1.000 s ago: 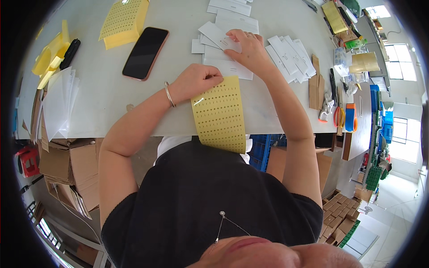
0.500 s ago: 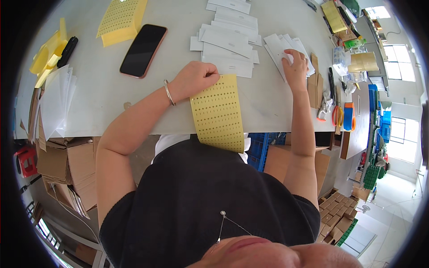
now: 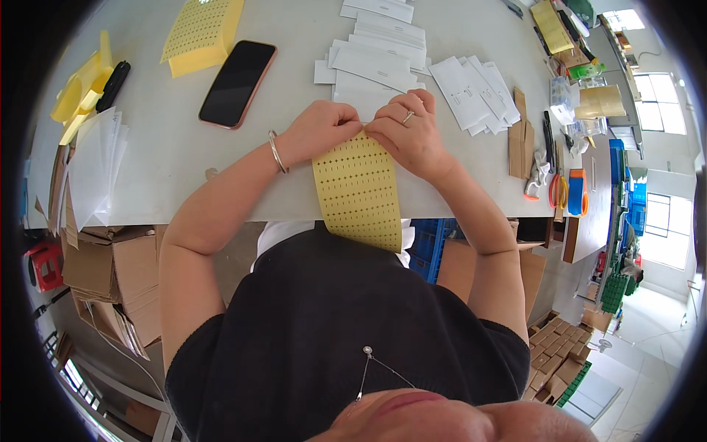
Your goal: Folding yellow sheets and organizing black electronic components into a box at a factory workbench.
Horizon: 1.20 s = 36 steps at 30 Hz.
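Note:
A yellow sheet [image 3: 359, 190] printed with rows of small dark marks hangs over the table's near edge, its lower end curling toward my black top. My left hand [image 3: 322, 132] is closed on its upper edge, thumb and fingers pinched together. At the upper right corner of the same sheet, my right hand [image 3: 409, 137] is closed too, its fingertips meeting close to the left ones. Whether a small piece lies between the fingertips is hidden. Just beyond the hands lies a long pile of white paper slips [image 3: 377, 60]. Another fanned group of white slips [image 3: 477, 94] rests to the right.
A phone [image 3: 237, 85] and a stack of yellow sheets [image 3: 200, 33] lie at the left. Further left are yellow scraps [image 3: 77, 88], a black cutter [image 3: 112, 86] and white papers [image 3: 96, 169]. Brown cardboard strips [image 3: 520, 136], scissors [image 3: 557, 188] and tape rolls [image 3: 578, 193] line the right side.
My right hand has left the fanned white slips at the right and come in to the yellow sheet's upper edge. My left hand stays in place on the sheet.

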Tool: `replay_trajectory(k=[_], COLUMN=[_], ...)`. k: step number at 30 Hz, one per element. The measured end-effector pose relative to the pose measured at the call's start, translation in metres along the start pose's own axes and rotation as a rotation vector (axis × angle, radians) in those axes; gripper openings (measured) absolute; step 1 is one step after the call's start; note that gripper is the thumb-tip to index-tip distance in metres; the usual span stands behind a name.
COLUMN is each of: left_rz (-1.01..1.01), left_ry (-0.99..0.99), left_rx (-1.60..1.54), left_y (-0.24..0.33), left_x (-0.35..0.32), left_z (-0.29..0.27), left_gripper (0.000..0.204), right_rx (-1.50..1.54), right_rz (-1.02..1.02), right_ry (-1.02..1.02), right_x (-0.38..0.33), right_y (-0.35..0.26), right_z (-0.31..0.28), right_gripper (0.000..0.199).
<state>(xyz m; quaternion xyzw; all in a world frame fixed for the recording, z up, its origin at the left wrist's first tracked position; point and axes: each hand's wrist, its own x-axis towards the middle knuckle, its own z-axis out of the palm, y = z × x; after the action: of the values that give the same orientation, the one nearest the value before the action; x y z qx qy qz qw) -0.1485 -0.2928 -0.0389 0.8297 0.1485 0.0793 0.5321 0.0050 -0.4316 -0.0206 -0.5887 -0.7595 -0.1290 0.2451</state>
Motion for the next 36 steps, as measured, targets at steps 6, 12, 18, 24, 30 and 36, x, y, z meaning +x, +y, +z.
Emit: replay_trajectory(k=[6, 12, 18, 24, 30, 36], left_rz=[-0.036, -0.008, -0.018, -0.030, 0.018, 0.047], left_ry=[0.021, -0.017, -0.022, -0.018, -0.004, 0.000], left_rx=[-0.032, -0.058, -0.068, -0.070, -0.058, -0.022], left_y=[0.000, -0.004, 0.001, -0.004, -0.005, -0.004], left_x=[0.000, 0.002, 0.002, 0.000, 0.000, 0.000], left_z=[-0.002, -0.002, -0.002, -0.003, 0.003, 0.003], left_gripper=[0.026, 0.026, 0.031, 0.028, 0.023, 0.023], right_rx=[0.368, 0.086, -0.001, 0.004, 0.242, 0.147], right_rz=[0.534, 0.565, 0.388, 0.797, 0.529, 0.124], right_ry=[0.008, -0.135, -0.205, -0.185, 0.023, -0.038], right_x=[0.033, 0.035, 0.029, -0.004, -0.019, -0.006], right_y=[0.039, 0.069, 0.061, 0.092, 0.058, 0.004], right_z=[0.002, 0.028, 0.010, -0.022, -0.027, 0.002], right_gripper=[0.008, 0.024, 0.045, 0.050, 0.023, 0.015])
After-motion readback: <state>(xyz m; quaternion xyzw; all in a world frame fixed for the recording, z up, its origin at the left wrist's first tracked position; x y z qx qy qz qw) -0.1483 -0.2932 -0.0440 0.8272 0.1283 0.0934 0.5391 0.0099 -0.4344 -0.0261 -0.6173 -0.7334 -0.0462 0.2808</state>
